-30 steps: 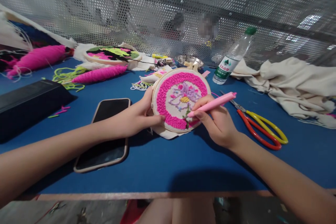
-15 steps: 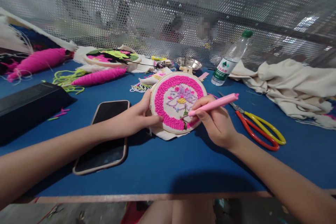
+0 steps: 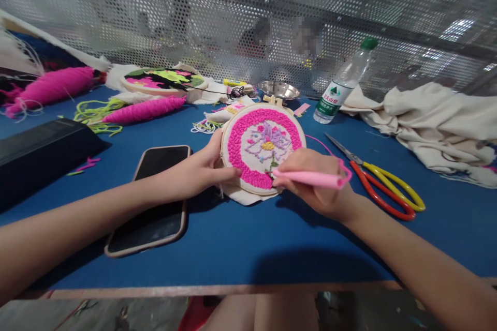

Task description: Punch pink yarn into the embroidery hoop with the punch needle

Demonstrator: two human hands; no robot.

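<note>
My left hand (image 3: pixel 212 168) grips the left edge of a round embroidery hoop (image 3: pixel 236 139), thumb on the front and fingers hidden behind. The cloth in it bears a thick pink looped ring around a purple flower with a yellow centre and a green stem. In my right hand (image 3: pixel 316 178) is a pink punch needle (image 3: pixel 310 178), its tip against the cloth near the stem at the lower right. Pink yarn trails from the back end of the tool. The hoop is tilted up towards me above the blue table.
Red-and-yellow-handled scissors (image 3: pixel 382 189) lie at the right, near a water bottle (image 3: pixel 334 98) and crumpled cream cloth (image 3: pixel 435 124). A phone (image 3: pixel 155 222) lies under my left forearm. Behind are pink yarn bundles (image 3: pixel 145 110), another hoop (image 3: pixel 163 80), a metal bowl (image 3: pixel 279 89) and a perforated metal screen (image 3: pixel 217 20).
My right hand has turned, so the punch needle's back end has swung down from pointing up and right to nearly level. My left hand keeps its hold on the hoop.
</note>
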